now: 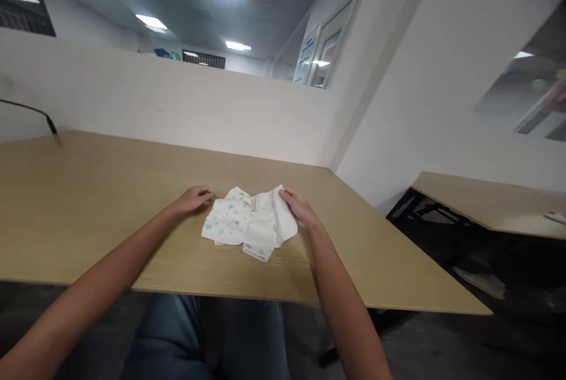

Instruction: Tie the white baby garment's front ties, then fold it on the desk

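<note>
A small white baby shirt (230, 219) with a green and pink print lies spread on the table, its right front folded open so the plain white inside shows. My right hand (298, 206) grips the outer edge of that opened flap, thumb on top, and the cloth there is raised off the tabletop. At the garment's upper left edge is my left hand (197, 198), fingers bent and tips drawn together against the fabric. A printed piece of the shirt sticks out below the folded flap, near the table's front edge.
The wooden table (110, 167) meets a low white partition (198, 105) at the back. A thin black cable (30, 107) hangs at the far left. To the right, beyond a white wall, stands another table (481, 197) with dark metal legs.
</note>
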`<move>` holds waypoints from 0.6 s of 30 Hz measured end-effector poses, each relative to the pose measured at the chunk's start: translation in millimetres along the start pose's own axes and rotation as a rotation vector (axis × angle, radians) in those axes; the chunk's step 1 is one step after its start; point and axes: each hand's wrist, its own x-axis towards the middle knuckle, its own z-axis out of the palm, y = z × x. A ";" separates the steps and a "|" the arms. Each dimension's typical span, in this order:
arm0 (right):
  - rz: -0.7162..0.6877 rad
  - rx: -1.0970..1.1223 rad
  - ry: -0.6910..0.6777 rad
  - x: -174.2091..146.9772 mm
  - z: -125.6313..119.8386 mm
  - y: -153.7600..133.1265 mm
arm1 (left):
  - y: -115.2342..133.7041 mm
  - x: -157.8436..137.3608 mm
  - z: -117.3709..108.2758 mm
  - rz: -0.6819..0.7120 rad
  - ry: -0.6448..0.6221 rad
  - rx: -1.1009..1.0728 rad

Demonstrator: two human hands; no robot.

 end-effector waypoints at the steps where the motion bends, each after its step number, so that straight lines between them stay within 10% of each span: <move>1: 0.000 0.032 -0.151 -3.3 5.1 -5.2 | -2.0 -1.0 -2.4 -0.017 -0.061 -0.022; 3: -0.014 0.077 -0.358 -9.8 4.6 -13.1 | -1.9 -3.5 -9.0 -0.021 -0.226 -0.084; 7: -0.046 0.040 -0.007 -16.1 -31.0 -13.7 | 2.1 -9.1 -17.4 0.088 -0.432 -0.125; 9: 0.059 -0.126 0.020 -17.8 -45.9 -7.8 | 2.7 -10.4 -14.4 0.115 -0.400 -0.084; 13: 0.289 -0.371 -0.356 -19.1 -34.1 6.9 | -0.1 -8.1 2.3 0.158 -0.241 0.000; 18: 0.203 -0.383 -0.372 -11.7 4.8 21.4 | 2.8 -6.7 21.5 0.170 -0.175 -0.059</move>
